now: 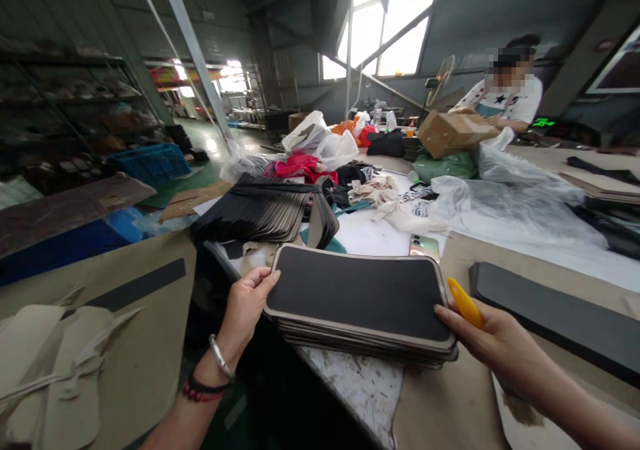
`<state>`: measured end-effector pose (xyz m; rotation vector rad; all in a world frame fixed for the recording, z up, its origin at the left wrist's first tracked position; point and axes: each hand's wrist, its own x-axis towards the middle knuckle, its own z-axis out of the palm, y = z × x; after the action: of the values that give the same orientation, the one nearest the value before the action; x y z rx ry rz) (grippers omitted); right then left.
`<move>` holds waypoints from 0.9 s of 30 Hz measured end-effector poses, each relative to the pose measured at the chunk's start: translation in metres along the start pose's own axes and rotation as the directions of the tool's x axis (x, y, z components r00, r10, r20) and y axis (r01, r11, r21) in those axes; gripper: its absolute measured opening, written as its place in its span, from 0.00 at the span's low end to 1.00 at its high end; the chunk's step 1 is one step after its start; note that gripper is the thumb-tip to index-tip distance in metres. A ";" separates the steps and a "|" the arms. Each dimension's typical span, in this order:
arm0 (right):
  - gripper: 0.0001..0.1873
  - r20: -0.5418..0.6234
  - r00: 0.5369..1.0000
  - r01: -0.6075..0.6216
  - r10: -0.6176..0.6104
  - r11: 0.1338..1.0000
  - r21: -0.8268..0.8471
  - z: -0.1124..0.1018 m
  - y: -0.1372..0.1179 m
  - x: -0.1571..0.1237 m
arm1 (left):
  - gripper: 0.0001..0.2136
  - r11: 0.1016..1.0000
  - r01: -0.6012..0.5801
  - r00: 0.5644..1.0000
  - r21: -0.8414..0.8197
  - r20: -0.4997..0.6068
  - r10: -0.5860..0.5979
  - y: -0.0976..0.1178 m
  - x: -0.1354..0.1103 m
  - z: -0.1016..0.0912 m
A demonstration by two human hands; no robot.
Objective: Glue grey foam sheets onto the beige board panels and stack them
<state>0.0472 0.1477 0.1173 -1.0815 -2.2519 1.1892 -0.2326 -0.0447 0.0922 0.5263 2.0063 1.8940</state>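
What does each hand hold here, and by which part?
Left hand grips the stack of black pads at its left end. Right hand touches the stack's right end and holds a yellow tool by its lower end.

Silver bangle (221, 357), red-black wristbands (203, 390), left wrist

Bare tabletop (365, 387) left open near the stacked panels (357, 300), far side blocked by fanned black pieces (255, 213), right flanked by a black strip (555, 313), phone (425, 245) just behind
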 end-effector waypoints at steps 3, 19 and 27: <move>0.18 0.027 0.999 -0.018 0.018 1.000 0.006 -0.002 -0.007 0.000 | 0.16 1.000 0.023 1.000 -0.014 0.007 -0.023 0.000 0.003 0.000; 0.13 0.094 0.964 -0.239 0.247 0.967 -0.089 -0.001 0.000 0.008 | 0.22 0.964 0.081 0.996 0.252 -0.047 -0.071 -0.017 0.020 0.002; 0.15 0.016 0.975 -0.215 0.223 0.953 -0.213 -0.006 0.000 0.000 | 0.23 0.903 0.006 1.000 0.429 -0.016 0.001 -0.021 0.024 -0.012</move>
<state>0.0508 0.1512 0.1210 -1.4327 -2.3791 1.0799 -0.2605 -0.0450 0.0727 0.6166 2.4448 1.4504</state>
